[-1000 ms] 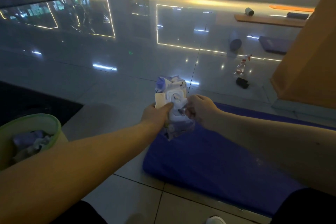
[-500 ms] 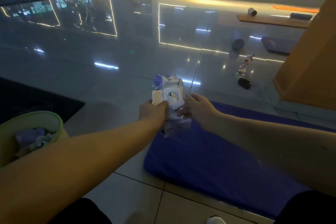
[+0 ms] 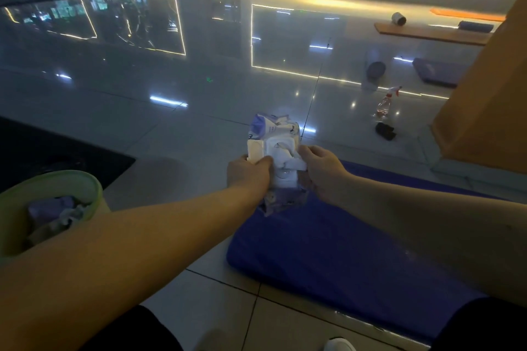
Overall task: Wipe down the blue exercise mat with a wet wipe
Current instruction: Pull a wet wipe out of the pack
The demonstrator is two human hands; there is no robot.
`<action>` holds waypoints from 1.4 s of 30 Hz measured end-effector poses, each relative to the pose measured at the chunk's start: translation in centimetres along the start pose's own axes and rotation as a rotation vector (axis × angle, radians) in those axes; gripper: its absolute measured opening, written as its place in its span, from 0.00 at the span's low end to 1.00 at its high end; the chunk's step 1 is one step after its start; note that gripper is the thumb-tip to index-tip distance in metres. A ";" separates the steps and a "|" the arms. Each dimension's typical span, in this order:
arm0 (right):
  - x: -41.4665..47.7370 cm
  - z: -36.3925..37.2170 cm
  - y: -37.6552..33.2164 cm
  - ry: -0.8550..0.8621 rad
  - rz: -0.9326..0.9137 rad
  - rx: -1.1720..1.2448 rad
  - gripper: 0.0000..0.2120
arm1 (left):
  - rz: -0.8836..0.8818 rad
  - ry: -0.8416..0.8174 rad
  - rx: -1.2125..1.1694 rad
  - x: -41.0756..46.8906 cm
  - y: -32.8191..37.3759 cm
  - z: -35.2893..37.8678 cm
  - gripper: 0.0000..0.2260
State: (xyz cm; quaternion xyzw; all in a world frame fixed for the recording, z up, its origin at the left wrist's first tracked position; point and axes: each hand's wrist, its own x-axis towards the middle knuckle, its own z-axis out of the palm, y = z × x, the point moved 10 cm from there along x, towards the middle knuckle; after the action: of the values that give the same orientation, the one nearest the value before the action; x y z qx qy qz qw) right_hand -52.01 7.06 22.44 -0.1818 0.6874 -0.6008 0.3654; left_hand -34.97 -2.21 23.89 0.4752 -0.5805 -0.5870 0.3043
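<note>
Left hand grips soft wipe pack, lid flipped open, above far left corner of blue exercise mat. Right hand pinches a wet wipe at the opening: thin, limp, damp, likely tears; take its free corner. Green bin on floor, left, holds crumpled wipes
</note>
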 end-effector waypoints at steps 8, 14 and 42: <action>-1.4 1.7 -1.5 -0.188 -0.147 -0.230 0.11 | -0.078 -0.117 0.012 0.2 -0.7 -0.1 0.21; -1.4 2.2 -1.0 -0.198 -0.103 -0.177 0.05 | -0.005 -0.023 0.083 0.4 0.1 -1.3 0.19; 0.3 -0.6 -1.5 -0.173 -0.050 -0.086 0.06 | -0.017 0.071 0.134 0.9 -0.1 -3.1 0.19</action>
State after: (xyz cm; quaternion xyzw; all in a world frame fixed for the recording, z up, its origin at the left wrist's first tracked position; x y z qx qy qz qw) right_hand -52.94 6.91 23.77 -0.2658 0.6737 -0.5616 0.4001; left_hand -32.47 -4.25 24.01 0.5198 -0.6035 -0.5322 0.2871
